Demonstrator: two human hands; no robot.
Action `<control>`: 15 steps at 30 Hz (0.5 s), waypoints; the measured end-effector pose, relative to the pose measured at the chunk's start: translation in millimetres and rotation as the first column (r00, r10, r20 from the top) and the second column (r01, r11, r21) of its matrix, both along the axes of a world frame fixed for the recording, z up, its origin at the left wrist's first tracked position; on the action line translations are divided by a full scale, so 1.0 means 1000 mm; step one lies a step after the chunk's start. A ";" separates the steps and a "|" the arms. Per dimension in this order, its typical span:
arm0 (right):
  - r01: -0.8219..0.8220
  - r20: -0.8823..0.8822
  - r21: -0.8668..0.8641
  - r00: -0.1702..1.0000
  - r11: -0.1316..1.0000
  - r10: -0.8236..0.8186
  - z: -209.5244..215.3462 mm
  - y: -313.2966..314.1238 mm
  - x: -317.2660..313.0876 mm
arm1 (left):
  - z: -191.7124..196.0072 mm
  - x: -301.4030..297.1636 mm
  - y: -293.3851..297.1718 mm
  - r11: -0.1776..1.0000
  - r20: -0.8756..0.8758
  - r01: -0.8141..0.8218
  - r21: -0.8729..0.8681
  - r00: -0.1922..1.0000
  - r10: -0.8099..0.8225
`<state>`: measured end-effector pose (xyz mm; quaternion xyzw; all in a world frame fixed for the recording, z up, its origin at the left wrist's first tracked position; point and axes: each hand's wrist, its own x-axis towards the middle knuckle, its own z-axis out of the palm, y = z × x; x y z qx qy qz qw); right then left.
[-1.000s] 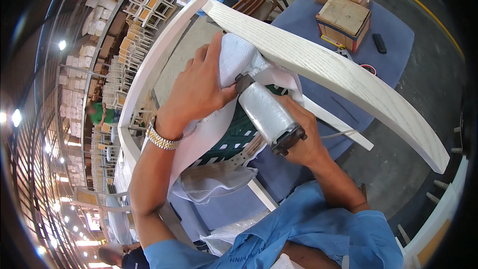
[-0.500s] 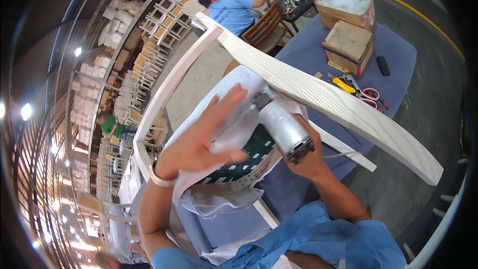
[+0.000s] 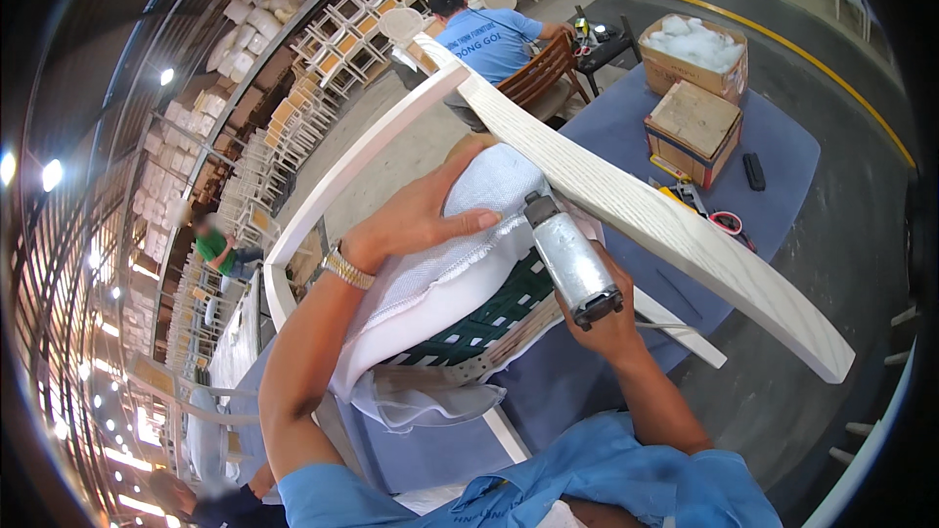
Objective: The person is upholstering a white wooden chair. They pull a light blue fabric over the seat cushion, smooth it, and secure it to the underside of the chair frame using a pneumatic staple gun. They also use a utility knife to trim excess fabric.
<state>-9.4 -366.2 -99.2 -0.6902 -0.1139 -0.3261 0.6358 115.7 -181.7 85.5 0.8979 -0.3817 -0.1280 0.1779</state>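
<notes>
A pale wooden chair frame (image 3: 675, 244) lies tilted before me, its seat underside toward me. Dark green webbing (image 3: 479, 313) crosses the seat, with white foam (image 3: 421, 318) and light grey fabric (image 3: 401, 279) wrapped over its edge. My left hand (image 3: 421, 215), a watch on its wrist, lies spread over the fabric-covered edge and presses on it, thumb out. My right hand (image 3: 606, 303) is wrapped round a silver pneumatic staple gun (image 3: 577, 269); its black nose is by the seat corner, beside the frame rail. Whether the nose touches the fabric is hidden.
Beneath the chair is a blue-covered table (image 3: 782, 147). On it stand a closed cardboard box (image 3: 694, 127), an open box of white stuffing (image 3: 694, 49), a black case (image 3: 753, 172) and scissors (image 3: 726, 222). A co-worker (image 3: 484, 39) sits beyond; stacked chairs (image 3: 293, 117) line the left.
My left hand has come down from above the seat onto the fabric edge and now rests there. The staple gun stays by the corner in my right hand. The view has shifted slightly.
</notes>
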 end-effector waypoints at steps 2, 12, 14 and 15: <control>0.006 0.028 0.018 1.000 1.000 -0.006 0.000 0.001 0.001 | -0.002 -0.013 0.000 0.982 0.127 -0.080 0.171 0.990 0.059; -0.160 0.047 -0.012 0.986 0.987 0.161 0.011 0.021 -0.021 | -0.013 -0.037 -0.005 0.937 0.361 -0.205 0.284 0.928 0.093; -0.169 -0.001 -0.008 0.986 0.986 0.169 0.012 0.021 -0.024 | -0.019 -0.032 -0.001 0.938 0.392 -0.190 0.289 0.918 0.065; -0.178 -0.016 -0.010 0.984 0.984 0.178 0.013 0.021 -0.025 | -0.020 -0.032 0.000 0.939 0.408 -0.183 0.291 0.912 0.051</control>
